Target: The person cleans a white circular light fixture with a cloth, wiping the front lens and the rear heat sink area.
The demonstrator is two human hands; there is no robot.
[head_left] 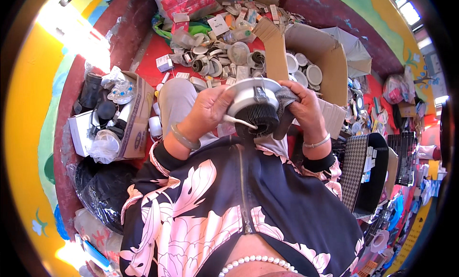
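Note:
Between my hands, above my lap, is a recessed downlight [257, 113] with a white rim, a spring clip and a black finned heat sink. A short white cable [237, 121] sticks out from its back. My left hand [213, 107] grips the rim from the left, thumb on its edge. On the other side my right hand [306, 109] is closed round a dark grey cloth [287, 96], which presses against the rim. The fingers behind the light are hidden.
Ahead lies a heap of loose lamps and small packages [224, 57]. An open cardboard box [330, 52] holding round white lights stands ahead right. At left are a filled carton [136, 116] and a black plastic bag [103, 188]. A checked bin [356, 171] stands at right.

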